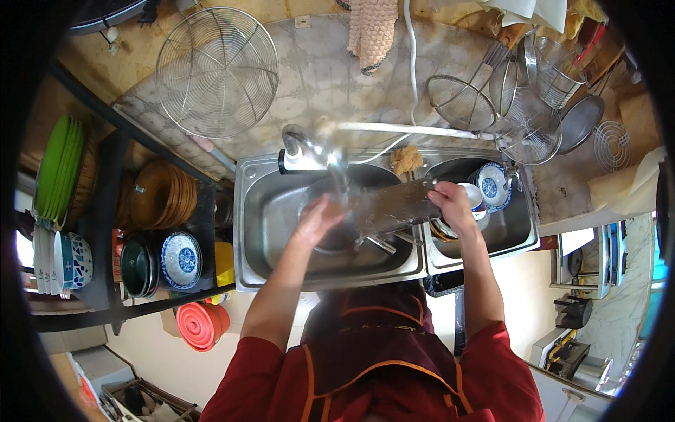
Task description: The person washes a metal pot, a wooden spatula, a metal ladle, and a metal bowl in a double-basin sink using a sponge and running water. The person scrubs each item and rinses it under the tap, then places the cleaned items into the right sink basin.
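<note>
My right hand [453, 203] grips the right end of a wet, dark brown flat piece [398, 205], perhaps a board or tray, above the left basin of a steel double sink [329, 285]. Motion blurs my left hand [321, 219], which is near the piece's other end; whether it touches is unclear. Water runs from the chrome faucet [303, 137] between my hands. Beneath lies a round metal vessel [314, 195], partly hidden, with metal utensils [382, 245] beside it. Blue-patterned dishes [493, 184] and a white bowl [471, 195] sit in the right basin.
A sponge [406, 160] rests on the sink's back ledge. Wire strainers [461, 103] hang at the back right, and a large wire skimmer [218, 72] at the back left. A dark rack [118, 184] at left holds stacked bowls and plates. A red lidded bucket [200, 326] stands below it.
</note>
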Action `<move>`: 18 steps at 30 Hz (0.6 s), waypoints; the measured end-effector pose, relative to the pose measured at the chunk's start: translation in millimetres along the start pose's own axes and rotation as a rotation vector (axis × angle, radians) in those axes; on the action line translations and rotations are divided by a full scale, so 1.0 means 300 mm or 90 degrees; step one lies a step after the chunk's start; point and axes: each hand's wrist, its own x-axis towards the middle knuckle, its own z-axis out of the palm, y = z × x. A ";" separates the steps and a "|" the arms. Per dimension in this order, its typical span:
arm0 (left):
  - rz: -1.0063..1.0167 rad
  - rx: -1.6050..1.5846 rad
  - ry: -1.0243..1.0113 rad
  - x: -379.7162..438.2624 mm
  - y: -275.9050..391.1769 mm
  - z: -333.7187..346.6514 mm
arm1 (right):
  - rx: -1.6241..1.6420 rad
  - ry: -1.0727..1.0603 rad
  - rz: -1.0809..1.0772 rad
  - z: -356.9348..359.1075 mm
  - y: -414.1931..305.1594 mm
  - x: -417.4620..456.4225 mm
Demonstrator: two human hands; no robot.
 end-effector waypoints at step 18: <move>0.038 0.265 -0.181 -0.092 0.082 0.076 | 0.069 0.043 0.027 -0.047 0.089 -0.136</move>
